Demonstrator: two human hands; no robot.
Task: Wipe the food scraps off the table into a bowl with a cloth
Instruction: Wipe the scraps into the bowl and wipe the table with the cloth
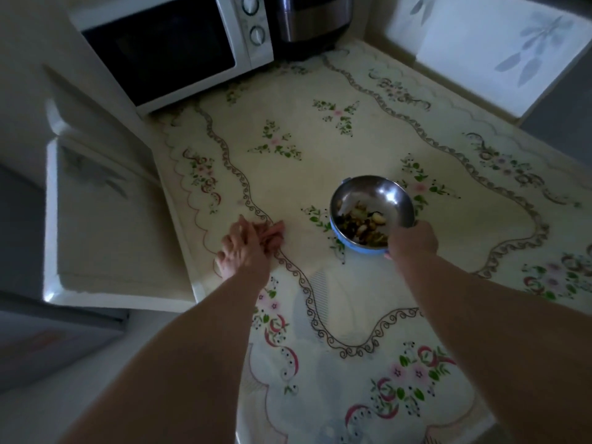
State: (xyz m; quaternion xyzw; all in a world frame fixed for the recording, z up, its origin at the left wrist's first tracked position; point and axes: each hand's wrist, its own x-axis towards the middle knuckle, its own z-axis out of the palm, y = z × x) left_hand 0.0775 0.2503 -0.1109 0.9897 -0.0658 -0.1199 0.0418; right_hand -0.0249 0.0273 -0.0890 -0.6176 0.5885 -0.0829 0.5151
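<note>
The wiping step looks close to done. The left hand rests on a bunched pinkish cloth, close to the left edge of the desk. Its fingers seem to lie spread and fairly flat, pressing the cloth down rather than clenching it. The light is dim, so a fold tucked under them cannot be ruled out.

To the right of those fingers, apart from the cloth, stands the bowl, steel inside and blue outside. The right hand grips its near rim, fingers curled round the edge and hidden beneath it.

Inside the bowl is a heap of food scraps, dark and pale pieces piled against the wall nearest the right fingers. The far wall is bare and shiny.

No loose scraps show plainly between the cloth and the bowl, though the flowered tablecloth could hide small bits. Whatever is gathered under the cloth is therefore probably the last of it.

The next move probably calls for dragging the cloth rightward across the desk toward the bowl with steady pressure. Meanwhile the right fingers would tip or lower the rim to meet it, so that crumbs drop in rather than slide underneath.

Beyond both hands, a microwave and a cooker stand at the back.
</note>
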